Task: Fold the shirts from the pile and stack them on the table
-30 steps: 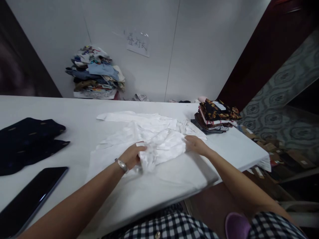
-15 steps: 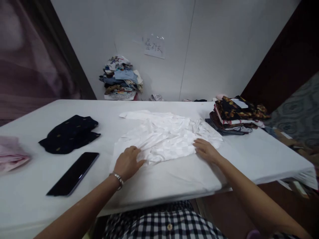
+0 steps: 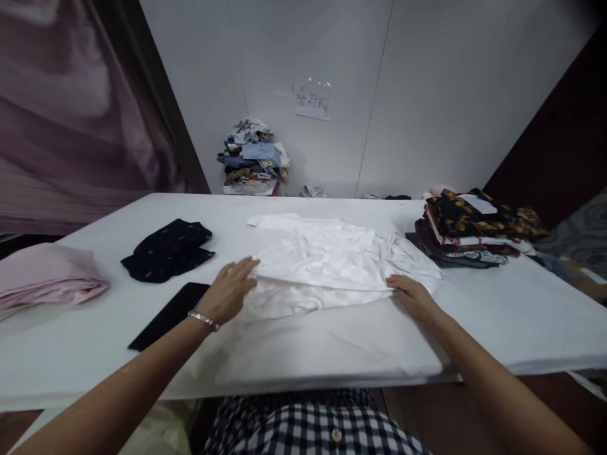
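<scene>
A white satiny shirt [image 3: 327, 253] with a faint check pattern lies creased on the white-covered table, one sleeve reaching to the upper left. Its upper layer forms a taut edge running between my two hands, slightly raised over the layer beneath. At the left end of that edge, my left hand [image 3: 231, 292] grips the fabric between thumb and fingers; a silver bracelet circles this wrist. My right hand [image 3: 413, 297] pinches the other end, its fingers closed on the cloth near the shirt's right side.
Left of the shirt lie a black phone [image 3: 168, 316], a dark navy patterned garment [image 3: 168, 249] and folded pink cloth [image 3: 50, 275]. A stack of folded clothes [image 3: 474, 230] stands at the right. Behind the table rises a clothes pile [image 3: 253, 158] by the wall, below a paper sign [image 3: 313, 100].
Both hands, resting flat on the shirt before, now hold its near layer, pulled into a straight edge. My view has shifted, with more of the pink cloth visible.
</scene>
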`<action>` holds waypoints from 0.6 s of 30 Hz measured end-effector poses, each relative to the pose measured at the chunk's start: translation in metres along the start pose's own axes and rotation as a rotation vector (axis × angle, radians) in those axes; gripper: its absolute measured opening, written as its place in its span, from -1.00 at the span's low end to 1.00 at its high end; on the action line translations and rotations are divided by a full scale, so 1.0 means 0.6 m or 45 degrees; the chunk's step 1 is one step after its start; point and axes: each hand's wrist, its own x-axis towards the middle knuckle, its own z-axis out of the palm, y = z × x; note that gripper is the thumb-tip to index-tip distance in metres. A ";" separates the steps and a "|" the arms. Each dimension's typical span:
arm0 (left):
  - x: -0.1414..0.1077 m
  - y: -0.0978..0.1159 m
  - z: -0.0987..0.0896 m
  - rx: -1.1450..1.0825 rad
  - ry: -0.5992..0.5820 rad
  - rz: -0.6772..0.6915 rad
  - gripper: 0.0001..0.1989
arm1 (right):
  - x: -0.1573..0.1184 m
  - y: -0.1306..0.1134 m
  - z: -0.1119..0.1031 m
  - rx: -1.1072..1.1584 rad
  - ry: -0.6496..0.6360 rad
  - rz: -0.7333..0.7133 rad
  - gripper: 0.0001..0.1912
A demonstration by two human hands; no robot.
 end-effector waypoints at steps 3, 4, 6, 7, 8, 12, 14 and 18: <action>-0.042 -0.009 0.026 -0.210 -0.046 -0.176 -0.76 | -0.008 0.006 0.005 0.014 -0.001 -0.020 -0.76; -0.050 -0.007 0.032 -0.297 -0.029 -0.297 -0.81 | -0.009 0.007 0.007 0.013 -0.002 -0.019 -0.76; -0.055 0.005 0.040 -0.425 -0.023 -0.503 -0.85 | -0.008 0.007 0.009 0.006 0.006 0.018 -0.75; -0.051 0.011 0.041 -0.442 -0.039 -0.572 -0.84 | -0.006 0.006 0.010 0.002 0.012 0.057 -0.75; -0.043 0.017 0.040 -0.421 -0.045 -0.606 -0.83 | -0.003 0.004 0.009 0.002 0.017 0.108 -0.74; 0.008 0.015 0.009 -0.208 0.145 -0.416 -0.73 | 0.016 -0.012 -0.008 0.021 0.111 0.294 -0.67; 0.024 0.003 -0.011 -0.127 0.226 -0.279 -0.70 | 0.024 -0.017 -0.021 0.006 0.222 0.370 -0.62; 0.003 -0.012 -0.010 -0.161 0.023 -0.044 -0.71 | 0.018 -0.006 -0.033 -0.050 0.210 0.400 -0.61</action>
